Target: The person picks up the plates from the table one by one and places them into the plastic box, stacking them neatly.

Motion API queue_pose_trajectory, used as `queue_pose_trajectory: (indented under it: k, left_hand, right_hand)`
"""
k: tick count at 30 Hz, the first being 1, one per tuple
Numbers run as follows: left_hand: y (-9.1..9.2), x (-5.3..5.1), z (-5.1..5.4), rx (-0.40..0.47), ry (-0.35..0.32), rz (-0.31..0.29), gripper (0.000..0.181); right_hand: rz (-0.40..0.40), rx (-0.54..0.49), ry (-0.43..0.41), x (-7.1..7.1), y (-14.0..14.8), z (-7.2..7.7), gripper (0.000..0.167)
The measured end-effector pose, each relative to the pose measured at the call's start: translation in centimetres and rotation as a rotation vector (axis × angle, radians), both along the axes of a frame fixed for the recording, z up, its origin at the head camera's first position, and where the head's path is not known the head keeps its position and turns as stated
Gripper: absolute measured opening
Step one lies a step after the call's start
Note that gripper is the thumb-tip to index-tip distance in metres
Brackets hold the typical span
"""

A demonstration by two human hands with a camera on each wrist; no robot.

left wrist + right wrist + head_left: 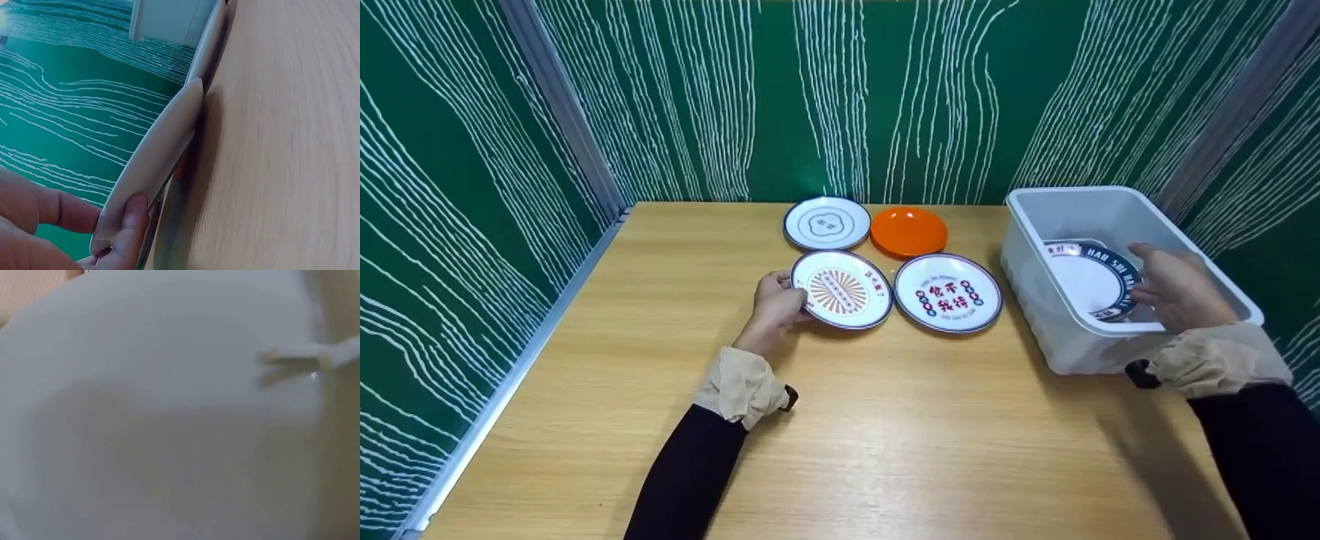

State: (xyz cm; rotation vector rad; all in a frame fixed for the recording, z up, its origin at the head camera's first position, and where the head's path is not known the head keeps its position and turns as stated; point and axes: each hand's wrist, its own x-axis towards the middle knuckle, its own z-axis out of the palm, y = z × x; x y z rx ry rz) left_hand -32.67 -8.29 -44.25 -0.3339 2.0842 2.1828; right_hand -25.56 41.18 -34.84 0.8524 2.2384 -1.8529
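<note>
In my left hand [780, 307] I hold a white plate [841, 289] with a dark rim and a red sunburst print. The thumb and fingers pinch its left edge. The left wrist view shows this plate [149, 152] tilted, partly raised off the table. My right hand [1181, 289] is over the white plastic bin [1054, 330], its fingers extended beside a plate with a dark green lettered rim [1125, 277] inside. Whether those fingers touch the plate cannot be told. The right wrist view is blurred and shows mostly a pale surface.
A white plate with red characters [949, 293] lies between the held plate and the bin. Farther back are an orange plate [909, 232] and a blue-rimmed white plate [826, 223]. Green walls with white lines [772, 97] enclose the wooden table [885, 450].
</note>
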Motion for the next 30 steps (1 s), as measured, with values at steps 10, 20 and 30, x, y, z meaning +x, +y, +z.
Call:
queue_pose_trajectory:
  k: [10, 20, 30]
  left_hand:
    - [-0.4, 0.4, 1.0, -0.041, 0.015, 0.014, 0.063]
    - [0.3, 1.3, 3.7, 0.030, 0.073, 0.095, 0.056]
    - [2.0, 3.6, 6.3, 0.074, 0.090, 0.061, 0.056]
  right_hand:
    - [-0.025, -0.169, 0.159, -0.1, -1.6, 1.4, 0.038]
    - [0.092, -0.276, 0.347, 0.0, -6.2, 3.1, 0.037]
    - [0.264, -0.156, 0.401, -0.2, -11.4, 3.0, 0.033]
